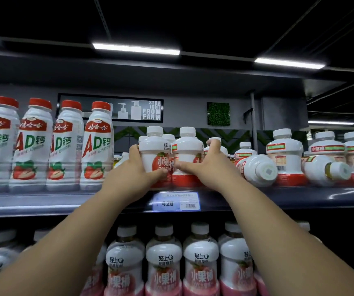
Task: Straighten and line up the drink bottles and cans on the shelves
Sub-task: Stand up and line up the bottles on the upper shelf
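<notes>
The left bottle point(153, 155) and right bottle point(187, 149) in the middle are showing smooth, glossy white plastic with shiny printed sleeves and duller white caps point(155, 130), and the AD bottles point(65, 146) beside them are gleaming the same way under glossy red caps point(71, 105). The shelf point(278, 197) is looking like dark, smooth painted metal with a soft sheen, while the price tag point(177, 201) on its edge is reflecting light like paper under clear plastic. Behind, the green panel point(218, 113) is looking rough and leafy against a matt grey wall point(182, 103), and the sign point(109, 107) is looking glossy.
</notes>
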